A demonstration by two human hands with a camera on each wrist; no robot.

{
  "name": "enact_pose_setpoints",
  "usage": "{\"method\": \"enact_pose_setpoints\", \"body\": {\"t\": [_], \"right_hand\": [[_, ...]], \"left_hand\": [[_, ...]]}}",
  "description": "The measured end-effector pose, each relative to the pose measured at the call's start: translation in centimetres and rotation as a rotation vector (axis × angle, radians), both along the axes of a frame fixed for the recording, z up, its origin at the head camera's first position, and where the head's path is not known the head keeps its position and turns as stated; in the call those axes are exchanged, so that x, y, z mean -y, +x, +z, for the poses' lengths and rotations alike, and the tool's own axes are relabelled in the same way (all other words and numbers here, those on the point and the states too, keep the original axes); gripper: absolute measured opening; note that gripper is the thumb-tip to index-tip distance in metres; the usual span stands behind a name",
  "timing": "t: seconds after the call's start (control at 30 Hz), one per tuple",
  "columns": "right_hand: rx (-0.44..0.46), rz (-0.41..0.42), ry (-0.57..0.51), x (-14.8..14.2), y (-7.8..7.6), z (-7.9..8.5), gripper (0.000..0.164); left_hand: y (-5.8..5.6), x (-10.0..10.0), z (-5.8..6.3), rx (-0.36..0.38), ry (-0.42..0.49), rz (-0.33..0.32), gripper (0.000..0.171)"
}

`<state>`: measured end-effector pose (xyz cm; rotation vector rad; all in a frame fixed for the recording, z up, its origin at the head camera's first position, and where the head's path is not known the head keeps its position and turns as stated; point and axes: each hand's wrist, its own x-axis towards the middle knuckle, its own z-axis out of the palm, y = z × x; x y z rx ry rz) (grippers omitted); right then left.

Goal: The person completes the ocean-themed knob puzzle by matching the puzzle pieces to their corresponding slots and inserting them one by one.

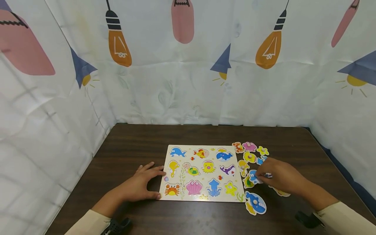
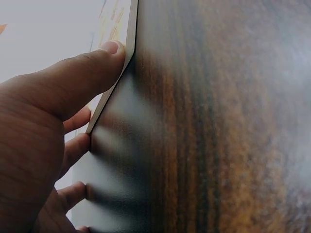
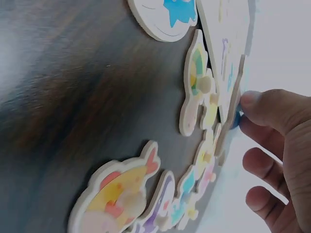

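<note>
A pale wooden puzzle board (image 1: pixel 188 195) printed with sea animals lies on the table. At its left edge is my left hand (image 1: pixel 142 184), fingers spread and thumb by the near corner. The left wrist view shows the thumb and fingertips touching the edge of the board (image 2: pixel 131 29). Right of the board, my right hand (image 1: pixel 279 174) pinches a blue puzzle piece (image 1: pixel 253 176) by its knob. In the right wrist view this piece (image 3: pixel 233 109) is raised and seen edge-on, the blue knob between thumb and forefinger.
Several loose knobbed pieces lie right of the board: a blue whale (image 1: pixel 257 203), a pink shell (image 1: pixel 249 146), a crab (image 1: pixel 238 147), a yellow star (image 1: pixel 262 150), a seahorse (image 1: pixel 243 167) and a green turtle (image 1: pixel 247 183). A printed curtain (image 1: pixel 188 98) hangs behind the dark table (image 1: pixel 141 137).
</note>
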<state>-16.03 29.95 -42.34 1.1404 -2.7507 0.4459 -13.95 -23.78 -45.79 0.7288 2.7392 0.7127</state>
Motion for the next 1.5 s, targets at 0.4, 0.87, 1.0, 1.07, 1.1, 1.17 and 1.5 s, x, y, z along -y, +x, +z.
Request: {"method": "enact_pose_setpoints", "body": {"t": [0.4, 0.87, 1.0, 1.07, 1.1, 1.17, 1.5], "right_hand": [[-0.013, -0.052, 0.026, 2.9, -2.0, -0.2, 0.016], [0.053, -0.149, 0.076, 5.8, -4.0, 0.0, 0.013], [0.037, -0.146, 0.071, 6.4, -4.5, -0.1, 0.014], [0.022, -0.136, 0.062, 6.7, -4.8, -0.1, 0.015], [0.015, -0.135, 0.058, 6.9, -4.9, -0.1, 0.015], [0.009, -0.122, 0.045, 7.2, -5.2, 0.0, 0.015], [0.045, -0.157, 0.055, 9.1, -6.4, 0.1, 0.016]], "left_hand": [[0.1, 0.0, -0.3, 0.001, 0.013, -0.007, 0.074], [0.3, -0.1, 0.3, 0.002, 0.013, -0.007, 0.073], [0.3, -0.1, 0.4, 0.004, 0.013, -0.006, 0.073], [0.3, -0.1, 0.4, 0.003, 0.011, -0.006, 0.073], [0.3, -0.1, 0.3, 0.004, 0.008, -0.006, 0.074], [0.2, -0.1, 0.3, 0.002, 0.006, -0.007, 0.074], [0.0, -0.1, 0.1, -0.015, 0.003, -0.015, 0.074]]}}
